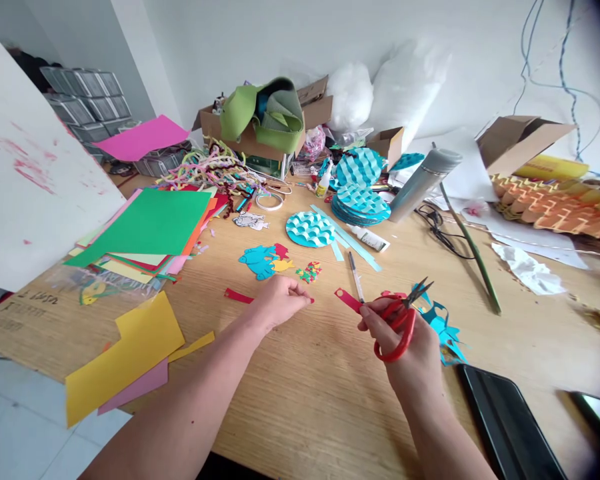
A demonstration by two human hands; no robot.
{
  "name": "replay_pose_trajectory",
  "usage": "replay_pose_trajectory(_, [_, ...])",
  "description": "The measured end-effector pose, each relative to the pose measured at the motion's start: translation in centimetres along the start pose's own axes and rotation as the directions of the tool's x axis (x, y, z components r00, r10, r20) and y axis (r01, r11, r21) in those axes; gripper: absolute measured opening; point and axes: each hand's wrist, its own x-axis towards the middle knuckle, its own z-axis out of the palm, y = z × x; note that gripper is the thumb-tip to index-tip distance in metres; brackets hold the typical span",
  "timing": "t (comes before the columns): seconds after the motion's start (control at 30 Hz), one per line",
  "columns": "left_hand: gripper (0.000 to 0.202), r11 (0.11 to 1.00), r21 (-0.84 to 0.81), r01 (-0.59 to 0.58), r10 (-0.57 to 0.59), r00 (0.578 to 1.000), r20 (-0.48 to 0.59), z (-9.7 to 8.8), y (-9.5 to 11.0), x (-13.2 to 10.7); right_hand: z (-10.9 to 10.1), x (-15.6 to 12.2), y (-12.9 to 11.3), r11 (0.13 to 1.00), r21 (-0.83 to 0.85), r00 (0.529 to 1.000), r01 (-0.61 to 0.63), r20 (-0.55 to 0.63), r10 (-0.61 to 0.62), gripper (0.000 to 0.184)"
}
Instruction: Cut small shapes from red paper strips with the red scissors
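Note:
My right hand (413, 347) is closed around red-handled scissors (403, 333), whose blades point up and away. Its thumb and fingertips also pinch a red paper strip (347, 299) with a small drawn circle near its end. To the left, my left hand (283, 299) is closed in a pinch over the table, a tiny red paper piece (312, 301) at its fingertips. Another red strip (237, 296) lies beside that hand, partly hidden by the wrist. Just beyond are blue fish cutouts (257, 261), a yellow cutout (283, 265) and a little heap of coloured bits (309, 271).
A pen (355, 275), a glue bottle (370, 238) and a wavy blue disc (310, 229) lie ahead. Coloured paper (145, 220) is stacked on the left. Blue scraps (443, 330) and a phone (510, 420) sit at right, with a grey flask (425, 183) behind.

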Motion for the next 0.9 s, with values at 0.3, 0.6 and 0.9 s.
replay_pose_trajectory(0.3, [0.017,0.767,0.563,-0.308,0.364,0.931,0.014,-0.2,-0.5,-0.5,0.0,-0.1,-0.4,1.0,-0.016,1.0,0.003,-0.001,-0.003,0.018])
replay_pose_trajectory(0.6, [0.017,0.647,0.718,-0.258,0.388,0.921,-0.018,-0.3,-0.2,-0.6,0.1,0.0,-0.3,1.0,-0.014,1.0,0.014,0.002,-0.014,0.02])
replay_pose_trajectory(0.9, [0.022,0.895,0.088,-0.437,0.434,0.9,0.047,0.7,1.2,-1.1,0.4,0.3,0.9,0.999,-0.02,0.953,0.029,0.301,-0.022,0.022])
